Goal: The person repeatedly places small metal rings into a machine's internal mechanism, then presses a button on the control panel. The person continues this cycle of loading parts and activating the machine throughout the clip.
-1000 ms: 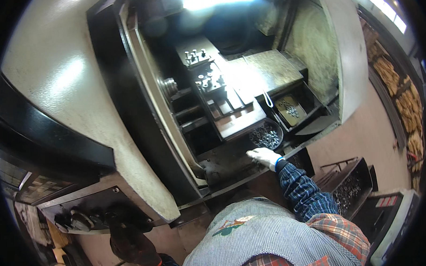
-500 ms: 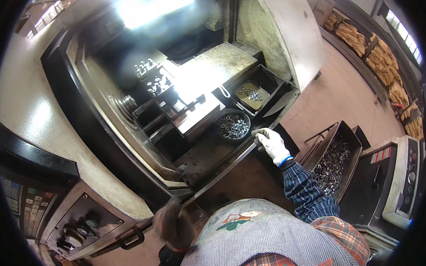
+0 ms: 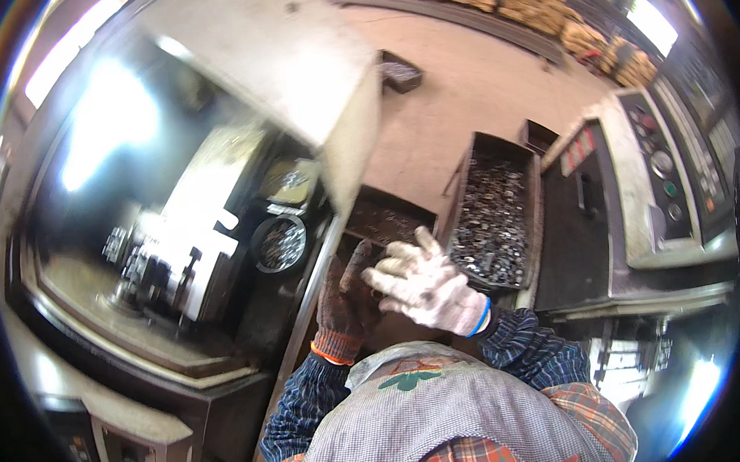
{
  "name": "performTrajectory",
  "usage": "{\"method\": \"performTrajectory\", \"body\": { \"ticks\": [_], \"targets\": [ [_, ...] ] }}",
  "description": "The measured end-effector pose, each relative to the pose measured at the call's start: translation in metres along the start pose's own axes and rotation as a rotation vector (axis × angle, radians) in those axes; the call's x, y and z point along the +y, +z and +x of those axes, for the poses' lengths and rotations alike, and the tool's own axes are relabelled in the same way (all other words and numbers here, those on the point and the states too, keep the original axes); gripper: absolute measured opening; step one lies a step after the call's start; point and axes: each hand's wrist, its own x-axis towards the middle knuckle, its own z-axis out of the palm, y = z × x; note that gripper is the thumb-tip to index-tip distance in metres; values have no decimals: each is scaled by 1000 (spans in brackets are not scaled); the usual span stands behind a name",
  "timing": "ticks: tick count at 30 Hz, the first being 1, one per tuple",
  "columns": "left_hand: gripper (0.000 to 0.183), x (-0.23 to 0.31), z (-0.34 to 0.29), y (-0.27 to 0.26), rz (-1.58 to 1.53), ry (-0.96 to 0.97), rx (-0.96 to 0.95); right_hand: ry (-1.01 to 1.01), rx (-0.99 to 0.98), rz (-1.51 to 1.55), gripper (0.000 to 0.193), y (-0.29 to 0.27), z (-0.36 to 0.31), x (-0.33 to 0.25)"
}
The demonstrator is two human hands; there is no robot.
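My left hand [image 3: 340, 306], in a dark, soiled glove with an orange cuff, is raised in front of my apron with its fingers stretched out. Close beside it on the right is my right hand [image 3: 427, 288], in a white glove with a blue cuff, its fingers spread. No object shows in either hand. Just beyond my right hand stands a long dark trough [image 3: 536, 254] heaped with small metal rings or nuts [image 3: 493, 214]. To the left, inside the machine, a round bowl [image 3: 259, 253] holds more small metal parts.
An open machine bay [image 3: 70, 282] with a bright metal block is on the left. Near the bowl lies a tray [image 3: 304, 170] of parts. Another machine with a control panel [image 3: 661, 168] stands on the right. A dark bin [image 3: 389, 199] sits beyond my hands; a small box [image 3: 399, 73] is farther off.
My view has swung right, away from the machine bay. My right hand has left the bay's edge near the bowl, and my left has come up from the lower left beside it.
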Motion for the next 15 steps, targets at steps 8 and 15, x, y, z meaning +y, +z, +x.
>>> {"method": "performTrajectory", "body": {
  "ticks": [8,15],
  "targets": [
    [87,-46,68,129,-400,-460,-211,121,141,-98,45,-54,-118,66],
    [68,-107,87,230,-258,-554,-520,469,315,-101,47,-115,-236,73]
  ]
}}
